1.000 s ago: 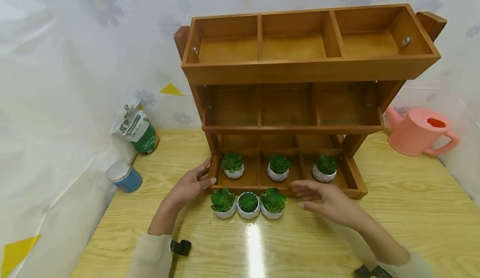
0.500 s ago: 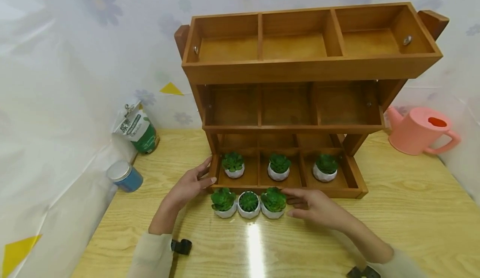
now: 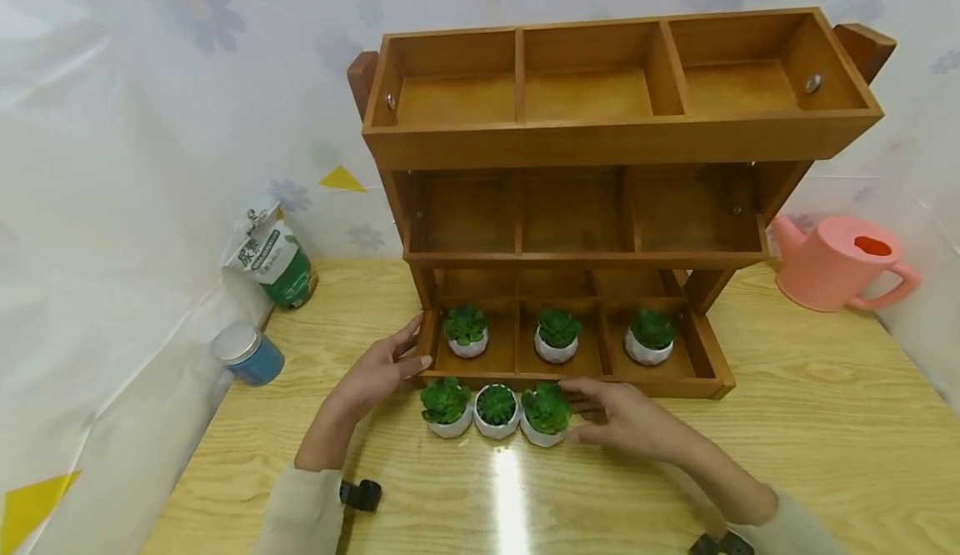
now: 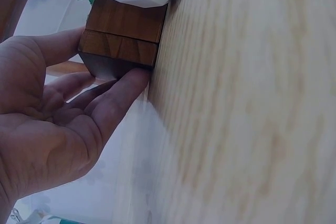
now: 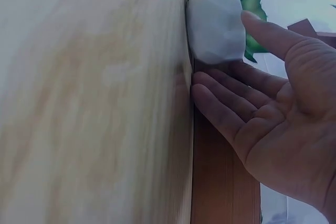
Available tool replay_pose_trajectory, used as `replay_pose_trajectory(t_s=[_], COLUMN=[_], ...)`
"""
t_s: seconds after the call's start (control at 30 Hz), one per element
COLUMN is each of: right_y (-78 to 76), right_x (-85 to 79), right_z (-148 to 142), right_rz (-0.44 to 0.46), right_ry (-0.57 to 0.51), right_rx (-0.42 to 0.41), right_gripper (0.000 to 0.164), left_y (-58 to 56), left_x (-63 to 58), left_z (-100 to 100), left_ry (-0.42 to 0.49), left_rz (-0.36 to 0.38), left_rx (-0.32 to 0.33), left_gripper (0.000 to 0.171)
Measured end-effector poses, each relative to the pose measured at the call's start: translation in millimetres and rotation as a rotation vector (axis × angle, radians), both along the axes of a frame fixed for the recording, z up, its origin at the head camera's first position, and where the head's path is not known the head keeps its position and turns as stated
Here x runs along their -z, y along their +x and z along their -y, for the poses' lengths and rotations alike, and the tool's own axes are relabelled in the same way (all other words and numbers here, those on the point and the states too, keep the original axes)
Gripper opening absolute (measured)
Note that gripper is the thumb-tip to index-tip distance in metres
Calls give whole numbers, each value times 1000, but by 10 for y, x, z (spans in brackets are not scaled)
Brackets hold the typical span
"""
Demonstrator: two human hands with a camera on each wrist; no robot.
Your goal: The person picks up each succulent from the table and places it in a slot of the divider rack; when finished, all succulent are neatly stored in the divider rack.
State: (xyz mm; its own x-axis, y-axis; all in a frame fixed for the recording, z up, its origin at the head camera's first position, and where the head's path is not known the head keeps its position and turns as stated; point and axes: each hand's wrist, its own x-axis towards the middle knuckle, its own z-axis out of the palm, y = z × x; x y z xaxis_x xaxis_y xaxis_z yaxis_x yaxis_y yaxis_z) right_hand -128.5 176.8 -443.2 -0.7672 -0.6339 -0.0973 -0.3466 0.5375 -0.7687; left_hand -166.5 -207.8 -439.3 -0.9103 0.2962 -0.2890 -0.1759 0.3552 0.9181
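My left hand (image 3: 382, 372) grips the left front corner of the wooden plant stand's bottom tier (image 3: 423, 355). In the left wrist view the thumb lies on one side of the corner, the fingers (image 4: 123, 93) on the other. Before the stand, three succulents in white faceted pots stand in a row. My right hand (image 3: 633, 422) holds the rightmost potted succulent (image 3: 546, 413) at its right side. In the right wrist view its thumb is at the pot's (image 5: 215, 30) rim, with the fingertips (image 5: 202, 80) along the pot's side, close to the table.
Three more potted succulents (image 3: 557, 334) stand inside the bottom tier, one per compartment. A pink watering can (image 3: 840, 263) is at the right. Left of the stand are a clipped green-and-white pouch (image 3: 277, 259) and a blue jar (image 3: 251, 355) with a silvery lid.
My right hand has moved left from the stand's front edge to the rightmost potted succulent. That pot has shifted slightly toward me, while my left hand has stayed at the corner.
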Motion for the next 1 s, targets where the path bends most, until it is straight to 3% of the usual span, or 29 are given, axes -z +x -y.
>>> replay_pose_trajectory(t_s=[0.2,0.5,0.73,1.0], right_y=[8,20,9,-11], right_x=[20,23,28,53], right_z=[115,195,230,176], right_rz=[-97,-93,-77,-58], right_ry=[96,107,131,77], right_rx=[13,32,25,18], right_gripper=[80,74,79,74], left_y=[-5,-5,4,5], left_x=[15,32,11,6], left_z=[3,21,16,5], left_ry=[-5,-5,-13,-9], left_rz=[-1,-2,-2,1], left_rx=[-1,4,2,-8], left_gripper=[72,72,72,72])
